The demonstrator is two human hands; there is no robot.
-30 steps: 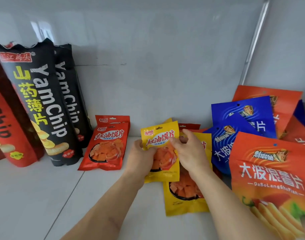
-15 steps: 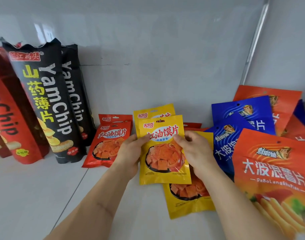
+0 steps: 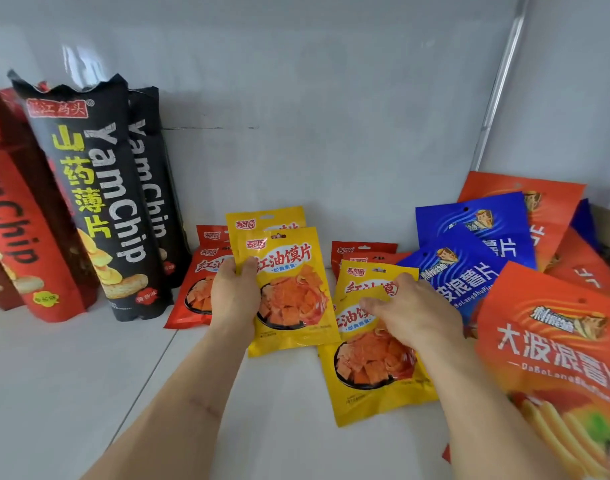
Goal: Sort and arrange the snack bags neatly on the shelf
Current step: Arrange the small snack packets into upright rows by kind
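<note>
Two grips, left hand [image 3: 235, 299] pinching upright yellow bag [image 3: 289, 292], right hand [image 3: 412, 313] curled onto flat yellow bag [image 3: 373, 382]

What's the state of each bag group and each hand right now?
Left hand: grips front yellow foil snack bag, propped upright.
Right hand: fingers curled on flat yellow snack bag.
Small red snack bags: leaning behind the left hand.
Tall black YamChip bags: standing.
Blue wavy-chip bags: piled, unsorted.

Both forearms outstretched, left hand [image 3: 235, 299] gripping, right hand [image 3: 414, 311] curled, palm down.
</note>
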